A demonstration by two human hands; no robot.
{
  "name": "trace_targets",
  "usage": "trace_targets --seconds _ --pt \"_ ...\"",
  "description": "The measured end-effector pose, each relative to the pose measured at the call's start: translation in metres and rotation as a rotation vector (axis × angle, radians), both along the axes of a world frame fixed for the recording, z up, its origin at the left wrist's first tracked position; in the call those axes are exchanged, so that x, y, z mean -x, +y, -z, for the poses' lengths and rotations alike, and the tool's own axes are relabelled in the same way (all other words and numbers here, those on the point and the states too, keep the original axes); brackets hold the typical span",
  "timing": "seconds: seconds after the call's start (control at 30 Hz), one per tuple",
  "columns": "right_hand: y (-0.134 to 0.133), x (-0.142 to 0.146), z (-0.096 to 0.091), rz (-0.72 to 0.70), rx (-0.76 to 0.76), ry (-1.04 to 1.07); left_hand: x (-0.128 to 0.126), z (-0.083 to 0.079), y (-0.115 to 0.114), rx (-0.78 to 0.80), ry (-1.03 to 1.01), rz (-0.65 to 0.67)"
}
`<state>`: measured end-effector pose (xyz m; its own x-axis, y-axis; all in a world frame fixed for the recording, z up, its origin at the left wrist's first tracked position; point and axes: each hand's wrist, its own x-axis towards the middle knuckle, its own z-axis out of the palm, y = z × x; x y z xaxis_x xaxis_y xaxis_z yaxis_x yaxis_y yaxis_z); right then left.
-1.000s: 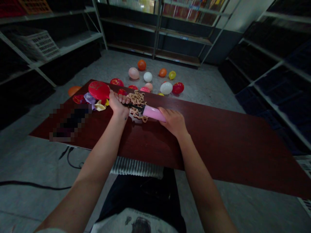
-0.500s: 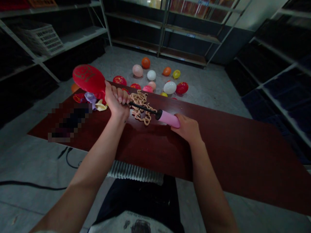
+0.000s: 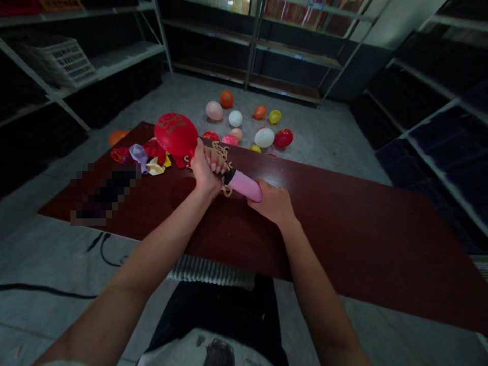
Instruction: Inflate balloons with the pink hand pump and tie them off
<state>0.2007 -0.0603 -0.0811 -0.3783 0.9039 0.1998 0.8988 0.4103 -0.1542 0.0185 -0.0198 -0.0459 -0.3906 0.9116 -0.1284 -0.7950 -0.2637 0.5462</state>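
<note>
One red balloon point(image 3: 176, 133) is being filled above the table point(image 3: 362, 229), we judge: our left hand point(image 3: 208, 168) clamps its end, our right hand point(image 3: 272, 201) grips the pink pump point(image 3: 244, 184). Another stroke needs it held tight.

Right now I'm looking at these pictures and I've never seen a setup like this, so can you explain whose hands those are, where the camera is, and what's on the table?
There's no machine here: these are a person's two bare hands. One camera, worn on that person's head, looks forward and down. The left hand is closed around the front of a pink pump, with an inflated red balloon at its thumb side; the hand hides where they join. The right hand grips the pump's other end. On the brown table lie limp balloons, tan curly strands and a dark item, pixelated beyond recognition. More inflated balloons sit on the floor beyond.
</note>
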Motion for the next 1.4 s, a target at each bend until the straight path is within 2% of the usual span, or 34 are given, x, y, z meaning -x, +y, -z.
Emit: trace_targets --seconds 0.17,0.37,0.57,0.7,0.83,1.07,1.2,1.4 --pt "0.004 0.006 0.004 -0.015 -0.081 0.032 0.013 0.008 0.010 0.021 -0.017 -0.046" --pt "0.010 -0.006 0.007 -0.050 -0.189 -0.099 0.035 0.011 0.012 0.041 -0.054 -0.120" --pt "0.014 -0.028 0.008 -0.041 -0.224 -0.123 0.055 0.005 0.012 0.029 -0.061 -0.176" --pt "0.014 -0.034 0.006 -0.033 -0.228 -0.107 0.059 -0.003 0.010 0.019 -0.055 -0.176" --pt "0.010 -0.033 0.004 -0.023 -0.195 -0.103 0.057 -0.006 0.008 -0.027 -0.054 -0.166" --pt "0.003 -0.029 -0.002 -0.038 -0.078 -0.111 0.052 0.001 0.010 -0.061 -0.025 -0.163" --pt "-0.001 -0.017 -0.004 -0.021 -0.043 -0.091 0.035 0.001 0.006 -0.038 0.007 -0.126" --pt "-0.004 0.001 -0.001 0.025 0.008 -0.051 0.004 0.004 -0.001 -0.029 0.041 0.004"
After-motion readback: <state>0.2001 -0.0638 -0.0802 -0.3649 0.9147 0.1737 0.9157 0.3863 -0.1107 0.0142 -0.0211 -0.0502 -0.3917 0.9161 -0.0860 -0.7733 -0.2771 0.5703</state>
